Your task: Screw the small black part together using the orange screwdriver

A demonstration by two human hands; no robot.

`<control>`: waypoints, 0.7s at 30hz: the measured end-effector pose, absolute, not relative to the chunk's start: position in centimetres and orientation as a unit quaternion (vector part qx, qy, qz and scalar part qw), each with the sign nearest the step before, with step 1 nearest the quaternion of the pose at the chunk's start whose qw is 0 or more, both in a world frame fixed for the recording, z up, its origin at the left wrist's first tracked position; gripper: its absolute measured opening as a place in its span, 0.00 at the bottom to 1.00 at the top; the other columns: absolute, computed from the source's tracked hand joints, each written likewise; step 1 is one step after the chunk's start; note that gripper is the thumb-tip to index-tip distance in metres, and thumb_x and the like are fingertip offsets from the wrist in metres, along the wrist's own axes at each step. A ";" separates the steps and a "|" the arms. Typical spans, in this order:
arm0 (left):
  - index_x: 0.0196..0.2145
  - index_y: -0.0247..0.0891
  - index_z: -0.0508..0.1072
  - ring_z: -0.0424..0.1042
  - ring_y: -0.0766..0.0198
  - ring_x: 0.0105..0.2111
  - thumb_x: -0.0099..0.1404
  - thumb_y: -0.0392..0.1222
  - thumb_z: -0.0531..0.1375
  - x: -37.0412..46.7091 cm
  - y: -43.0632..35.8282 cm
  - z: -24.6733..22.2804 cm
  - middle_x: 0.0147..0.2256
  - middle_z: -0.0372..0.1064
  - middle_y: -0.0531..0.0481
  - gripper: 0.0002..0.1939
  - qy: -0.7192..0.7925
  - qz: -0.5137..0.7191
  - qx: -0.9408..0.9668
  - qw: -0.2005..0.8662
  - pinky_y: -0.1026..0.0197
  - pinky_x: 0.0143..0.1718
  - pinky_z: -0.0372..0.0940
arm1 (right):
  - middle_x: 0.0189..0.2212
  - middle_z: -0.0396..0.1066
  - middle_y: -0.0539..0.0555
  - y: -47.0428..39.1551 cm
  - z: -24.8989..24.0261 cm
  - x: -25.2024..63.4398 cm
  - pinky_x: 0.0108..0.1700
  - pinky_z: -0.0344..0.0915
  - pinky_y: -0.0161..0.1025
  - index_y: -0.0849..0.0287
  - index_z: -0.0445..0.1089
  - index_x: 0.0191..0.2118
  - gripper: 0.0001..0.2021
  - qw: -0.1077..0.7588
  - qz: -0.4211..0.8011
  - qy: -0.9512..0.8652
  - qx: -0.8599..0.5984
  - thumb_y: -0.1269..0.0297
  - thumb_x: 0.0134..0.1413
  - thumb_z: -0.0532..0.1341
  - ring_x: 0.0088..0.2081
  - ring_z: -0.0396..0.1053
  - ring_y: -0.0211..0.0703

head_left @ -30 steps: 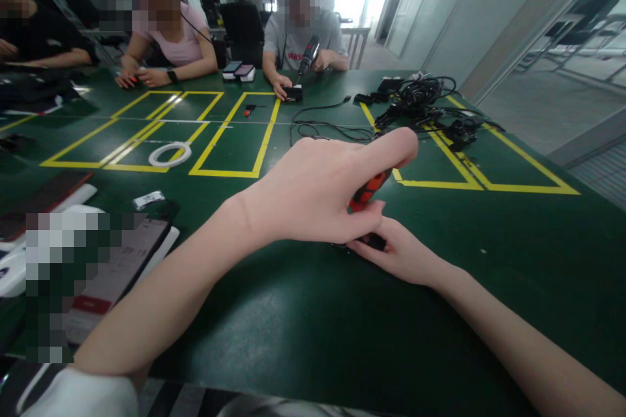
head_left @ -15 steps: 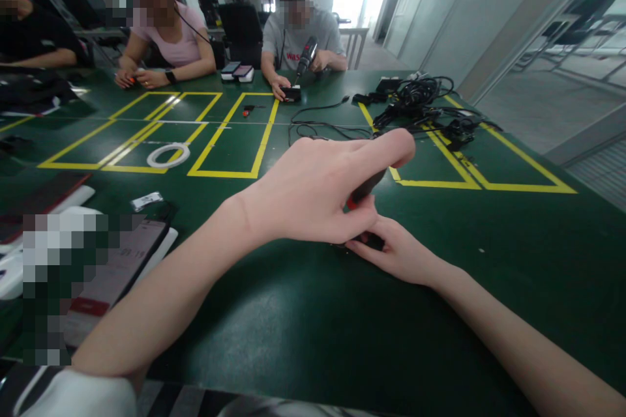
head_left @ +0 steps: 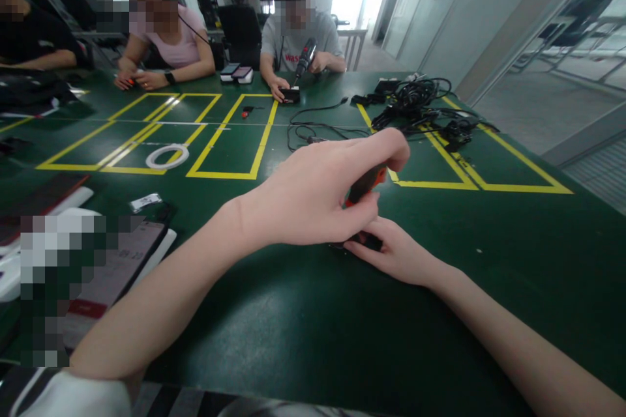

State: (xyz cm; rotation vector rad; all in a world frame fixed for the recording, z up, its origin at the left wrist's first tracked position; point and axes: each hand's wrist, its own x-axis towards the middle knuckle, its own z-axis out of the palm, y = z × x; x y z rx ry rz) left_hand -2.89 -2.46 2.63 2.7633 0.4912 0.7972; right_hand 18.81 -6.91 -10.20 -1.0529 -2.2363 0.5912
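My left hand [head_left: 317, 192] is wrapped round a black and orange tool [head_left: 366, 187], partly hidden behind the hand and fingers. Just below it, my right hand [head_left: 398, 251] pinches a small dark object [head_left: 370, 240] against the green table [head_left: 274, 345]. My left thumb meets the fingertips of my right hand. The lower end of the tool and most of the dark object are covered by my hands.
Phones [head_left: 122, 267] lie at the left beside a small white packet [head_left: 145, 202] and a white ring [head_left: 167, 156]. Tangled black cables [head_left: 415, 104] lie at the back right. Across the table a person [head_left: 300, 39] holds a power screwdriver [head_left: 306, 58]; others sit further left.
My left fingers have shifted slightly around the tool, and more of its orange part shows. My right hand stays almost in place.
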 end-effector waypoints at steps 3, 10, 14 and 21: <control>0.49 0.39 0.71 0.75 0.67 0.37 0.68 0.32 0.56 -2.9 -2.5 2.8 0.46 0.75 0.48 0.12 0.152 0.271 0.937 0.162 0.64 0.35 0.67 | 0.36 0.74 0.55 -6.9 -10.1 18.8 0.33 0.69 0.38 0.59 0.73 0.41 0.07 0.295 0.222 -0.842 -0.394 0.62 0.68 0.60 0.30 0.69 0.42; 0.43 0.41 0.73 0.75 0.70 0.30 0.80 0.43 0.44 -3.2 -3.1 3.9 0.43 0.77 0.49 0.19 0.187 0.228 0.896 0.332 0.66 0.28 0.68 | 0.37 0.74 0.56 -7.0 -10.0 18.8 0.35 0.69 0.39 0.58 0.74 0.43 0.08 0.281 0.230 -0.839 -0.405 0.61 0.69 0.60 0.33 0.70 0.44; 0.42 0.38 0.71 0.73 0.71 0.25 0.79 0.46 0.49 -3.4 -2.3 3.8 0.42 0.77 0.46 0.14 0.163 0.177 0.812 0.532 0.66 0.26 0.69 | 0.39 0.74 0.56 -7.1 -10.2 18.8 0.36 0.70 0.38 0.58 0.74 0.47 0.09 0.286 0.247 -0.831 -0.408 0.60 0.70 0.60 0.33 0.70 0.43; 0.47 0.33 0.75 0.60 0.77 0.19 0.71 0.48 0.63 -3.9 0.8 2.1 0.37 0.73 0.48 0.15 0.135 0.159 0.609 0.765 0.71 0.15 0.52 | 0.42 0.74 0.57 -6.8 -10.7 18.8 0.38 0.68 0.39 0.59 0.73 0.46 0.08 0.279 0.256 -0.834 -0.402 0.61 0.70 0.60 0.35 0.70 0.43</control>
